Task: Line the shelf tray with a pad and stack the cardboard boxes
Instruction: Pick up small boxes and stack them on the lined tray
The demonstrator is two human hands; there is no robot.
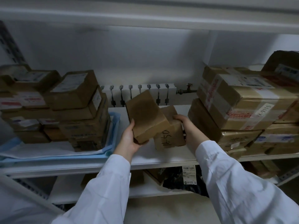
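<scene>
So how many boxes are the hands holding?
2. The left hand grips the plain box, tilted up. The right hand grips the box with writing, just right of it. Another could be hidden behind them.

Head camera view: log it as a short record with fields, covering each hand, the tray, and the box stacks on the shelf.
left hand: grips the plain box, lifted and tilted
right hand: fingers curled over the marked box, which appears to rest on the shelf
overlap: plain box sits partly in front of marked box
blue tray: at left, lined with a white pad
tray contents: stacked boxes
right side: taped boxes piled on the shelf
</scene>
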